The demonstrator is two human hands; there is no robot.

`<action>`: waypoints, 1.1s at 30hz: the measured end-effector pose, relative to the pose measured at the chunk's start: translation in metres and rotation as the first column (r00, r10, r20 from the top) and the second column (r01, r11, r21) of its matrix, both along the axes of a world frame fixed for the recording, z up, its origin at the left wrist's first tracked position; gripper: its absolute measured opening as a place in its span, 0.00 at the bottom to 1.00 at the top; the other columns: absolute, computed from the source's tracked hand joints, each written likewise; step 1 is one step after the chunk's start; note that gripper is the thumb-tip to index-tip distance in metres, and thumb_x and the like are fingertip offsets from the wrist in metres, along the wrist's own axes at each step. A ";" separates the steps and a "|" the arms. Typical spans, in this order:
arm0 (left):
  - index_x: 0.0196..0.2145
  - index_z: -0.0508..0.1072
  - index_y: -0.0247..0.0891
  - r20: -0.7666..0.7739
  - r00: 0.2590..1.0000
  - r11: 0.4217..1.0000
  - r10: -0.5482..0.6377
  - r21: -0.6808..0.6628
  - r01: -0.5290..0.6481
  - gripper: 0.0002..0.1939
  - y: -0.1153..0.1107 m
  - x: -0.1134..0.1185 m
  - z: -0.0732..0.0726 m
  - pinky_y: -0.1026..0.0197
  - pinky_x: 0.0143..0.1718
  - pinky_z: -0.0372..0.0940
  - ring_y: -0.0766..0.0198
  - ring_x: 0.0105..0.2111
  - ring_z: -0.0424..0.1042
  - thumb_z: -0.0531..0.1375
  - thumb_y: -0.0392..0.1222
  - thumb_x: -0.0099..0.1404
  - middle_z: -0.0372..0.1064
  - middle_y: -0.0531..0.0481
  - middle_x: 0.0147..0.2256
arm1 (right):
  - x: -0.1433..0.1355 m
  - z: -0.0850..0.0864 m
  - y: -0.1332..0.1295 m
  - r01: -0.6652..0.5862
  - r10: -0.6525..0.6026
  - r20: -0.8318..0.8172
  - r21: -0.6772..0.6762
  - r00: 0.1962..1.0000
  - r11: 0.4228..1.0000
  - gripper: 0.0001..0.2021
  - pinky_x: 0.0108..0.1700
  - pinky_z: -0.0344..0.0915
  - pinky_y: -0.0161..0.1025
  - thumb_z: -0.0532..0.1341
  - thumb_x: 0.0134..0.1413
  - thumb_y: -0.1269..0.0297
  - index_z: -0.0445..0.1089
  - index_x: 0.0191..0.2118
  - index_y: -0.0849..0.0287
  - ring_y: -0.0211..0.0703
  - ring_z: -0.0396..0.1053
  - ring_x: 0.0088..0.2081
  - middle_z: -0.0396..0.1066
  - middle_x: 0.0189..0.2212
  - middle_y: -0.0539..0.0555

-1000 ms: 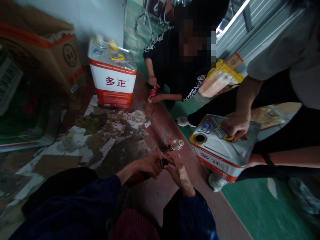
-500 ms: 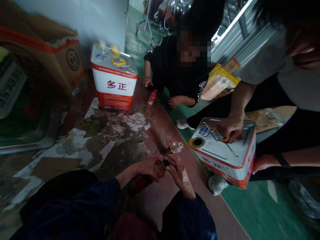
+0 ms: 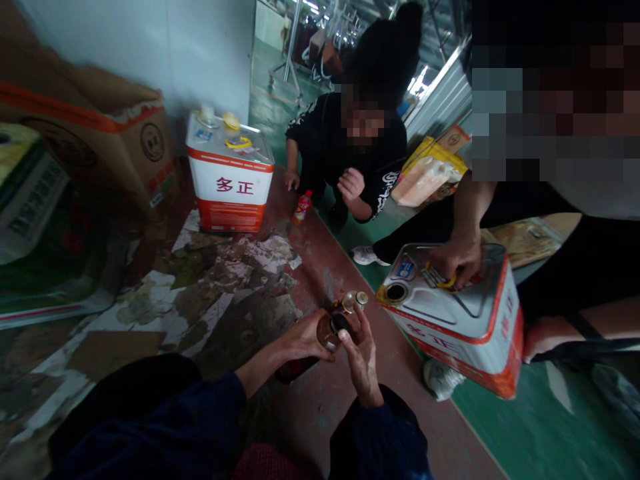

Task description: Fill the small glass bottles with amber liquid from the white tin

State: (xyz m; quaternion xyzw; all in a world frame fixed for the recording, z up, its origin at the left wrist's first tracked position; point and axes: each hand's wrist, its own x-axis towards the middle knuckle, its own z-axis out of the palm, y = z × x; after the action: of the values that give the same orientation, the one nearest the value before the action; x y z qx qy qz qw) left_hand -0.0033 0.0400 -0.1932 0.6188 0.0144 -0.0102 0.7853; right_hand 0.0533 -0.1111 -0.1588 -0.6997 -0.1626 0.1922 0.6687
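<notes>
My left hand (image 3: 303,339) is wrapped round the neck of a brown bottle (image 3: 327,339), whose dark lower part is mostly hidden below my wrist. The fingers of my right hand (image 3: 364,363) close on the black cap (image 3: 341,324) at the bottle's top. Whether the cap is loose from the neck I cannot tell. Just beyond my hands a clear bottle with a pale cap (image 3: 356,300) stands on the red-brown floor, partly covered by my fingers.
At right a co-worker tilts a white and red tin (image 3: 450,327) with an uncapped spout. Another such tin (image 3: 230,190) stands upright ahead, near a small red bottle (image 3: 303,208) and a crouching person (image 3: 370,160). A cardboard box (image 3: 125,143) and green tin (image 3: 55,280) sit left.
My hands remain at the brown bottle; my right index finger has lifted. The crouching person has raised a hand. The co-worker's tin is tilted a little more. The view has shifted slightly.
</notes>
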 end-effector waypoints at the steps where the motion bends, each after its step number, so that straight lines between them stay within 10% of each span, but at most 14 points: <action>1: 0.47 0.68 0.38 -0.006 1.000 0.999 0.021 0.034 -0.020 0.37 -0.001 -0.001 0.001 0.55 0.44 0.66 0.52 0.44 0.71 0.76 0.38 0.39 0.71 0.47 0.43 | -0.001 0.002 0.001 0.010 -0.010 -0.002 0.006 1.000 1.000 0.44 0.63 0.64 0.55 0.69 0.48 0.50 0.50 0.67 0.57 0.53 0.69 0.58 0.71 0.54 0.61; 8: 0.50 0.69 0.40 0.009 1.000 1.000 0.004 -0.006 -0.004 0.40 -0.001 -0.003 0.009 0.51 0.49 0.66 0.49 0.48 0.71 0.77 0.40 0.38 0.71 0.46 0.46 | -0.002 0.009 0.003 0.091 -0.091 -0.051 0.012 0.995 0.996 0.39 0.59 0.68 0.53 0.70 0.46 0.51 0.57 0.62 0.56 0.54 0.71 0.55 0.72 0.53 0.60; 17: 0.52 0.69 0.38 -0.074 0.983 0.979 -0.167 -0.135 0.156 0.44 0.008 -0.007 0.025 0.55 0.45 0.67 0.54 0.43 0.73 0.78 0.38 0.35 0.73 0.47 0.43 | 0.014 0.008 -0.014 -0.150 0.149 0.011 0.109 0.989 0.983 0.29 0.57 0.68 0.42 0.70 0.50 0.53 0.64 0.57 0.51 0.46 0.72 0.53 0.74 0.50 0.55; 26: 0.46 0.75 0.34 -0.071 0.918 0.825 -0.389 -0.470 0.313 0.33 0.003 -0.013 0.028 0.64 0.36 0.63 0.63 0.35 0.70 0.76 0.43 0.41 0.74 0.48 0.37 | 0.021 0.009 -0.023 -0.325 0.350 -0.008 0.353 0.937 0.878 0.30 0.45 0.67 0.33 0.70 0.49 0.50 0.69 0.57 0.52 0.39 0.72 0.41 0.75 0.43 0.53; 33: 0.45 0.76 0.33 -0.083 0.915 0.798 -0.394 -0.525 0.296 0.28 0.004 -0.020 0.027 0.60 0.36 0.64 0.60 0.34 0.71 0.73 0.44 0.46 0.75 0.45 0.37 | 0.018 0.011 -0.024 -0.362 0.394 -0.027 0.343 0.919 0.867 0.35 0.55 0.64 0.37 0.68 0.53 0.51 0.59 0.65 0.45 0.43 0.69 0.54 0.70 0.56 0.55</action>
State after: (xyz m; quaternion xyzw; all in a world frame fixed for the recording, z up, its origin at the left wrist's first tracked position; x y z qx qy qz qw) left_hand -0.0230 0.0438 -0.1665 0.3814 -0.0281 -0.2155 0.8985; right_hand 0.0708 -0.1350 -0.1479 -0.5217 -0.2942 0.3228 0.7328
